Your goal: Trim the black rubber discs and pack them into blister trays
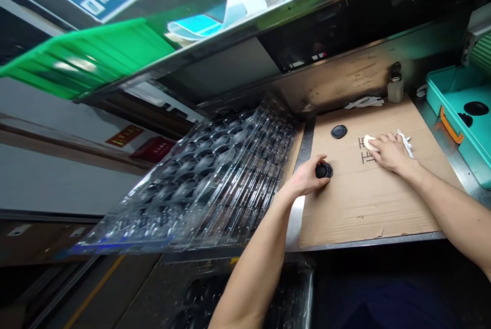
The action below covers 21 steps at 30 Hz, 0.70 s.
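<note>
My left hand (307, 176) grips a round black part (324, 170) by its edge, over the left side of a brown cardboard sheet (345, 211). On the cardboard, farther right, my right hand (387, 151) has its fingers closed on a cream-coloured pad (370, 143), beside some black printed marks. A white crumpled cloth (405, 142) lies just past the right hand. Between and beyond the hands rests a black round lid-like part (338, 131), touched by neither.
Stacked clear plastic trays (207, 175) with black parts stand at the left. A teal box (475, 134) is at the right. A glass bottle (395, 87) and white gloves (364, 102) lie at the back, under a shelf with a green bin (92, 58).
</note>
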Each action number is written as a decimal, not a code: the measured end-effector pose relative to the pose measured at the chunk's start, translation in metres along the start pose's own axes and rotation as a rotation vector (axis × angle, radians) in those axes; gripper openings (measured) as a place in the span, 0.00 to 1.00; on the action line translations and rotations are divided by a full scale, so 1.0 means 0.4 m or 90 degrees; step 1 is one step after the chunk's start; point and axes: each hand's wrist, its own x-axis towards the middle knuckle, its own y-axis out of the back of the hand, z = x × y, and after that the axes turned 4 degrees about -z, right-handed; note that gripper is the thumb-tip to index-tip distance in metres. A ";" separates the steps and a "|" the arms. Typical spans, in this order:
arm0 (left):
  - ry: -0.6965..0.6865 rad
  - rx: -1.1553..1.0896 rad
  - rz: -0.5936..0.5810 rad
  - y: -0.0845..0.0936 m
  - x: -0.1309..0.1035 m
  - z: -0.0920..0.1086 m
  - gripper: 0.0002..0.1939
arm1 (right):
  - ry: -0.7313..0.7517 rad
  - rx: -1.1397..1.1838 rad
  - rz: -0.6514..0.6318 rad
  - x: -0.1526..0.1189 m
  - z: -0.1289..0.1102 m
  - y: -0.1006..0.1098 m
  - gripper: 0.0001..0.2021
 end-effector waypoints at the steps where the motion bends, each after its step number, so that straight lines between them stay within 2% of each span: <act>1: 0.004 -0.020 -0.013 0.013 0.016 -0.014 0.39 | 0.001 0.001 -0.004 0.000 0.000 0.001 0.18; 3: 0.005 -0.042 -0.037 0.026 0.031 -0.027 0.42 | 0.001 0.005 -0.014 -0.001 -0.002 0.002 0.18; 7: -0.007 0.000 -0.054 0.025 0.020 -0.036 0.47 | -0.009 0.015 -0.017 -0.003 -0.010 0.006 0.17; 10: -0.042 0.122 0.008 0.034 0.033 -0.019 0.50 | -0.014 0.038 -0.035 -0.006 -0.024 0.012 0.18; 12: -0.106 0.169 0.072 0.042 0.070 0.037 0.46 | -0.016 0.058 -0.045 -0.004 -0.035 0.013 0.18; 14: -0.209 0.150 0.097 0.044 0.123 0.142 0.36 | -0.032 0.075 -0.054 0.000 -0.043 0.010 0.18; 16: -0.334 0.111 0.085 0.038 0.183 0.292 0.27 | -0.052 0.097 -0.057 0.004 -0.048 0.005 0.19; 18: -0.464 0.073 0.077 0.025 0.250 0.471 0.20 | -0.064 0.115 -0.031 0.004 -0.049 0.004 0.22; 21: -0.633 -0.010 0.125 -0.001 0.364 0.758 0.16 | -0.039 0.175 -0.035 -0.001 -0.044 0.023 0.21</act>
